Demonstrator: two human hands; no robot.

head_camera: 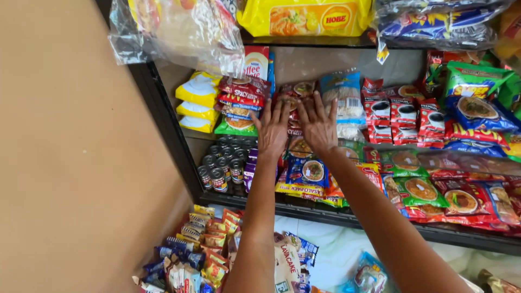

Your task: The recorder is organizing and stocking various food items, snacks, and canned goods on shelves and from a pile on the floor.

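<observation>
My left hand and my right hand reach side by side onto a dark shelf, fingers spread, both resting on a stack of red noodle packets in the middle row. Neither hand closes around a packet. To the left lie more red and green noodle packets and yellow-and-white bags. Just right of my right hand stands a clear bag of white noodles.
Small tins stand on the lower shelf at left. Red sachets with cup pictures and green and blue snack bags fill the right. Flat noodle packets line the lower shelf. Snack packets lie below. A tan wall is at left.
</observation>
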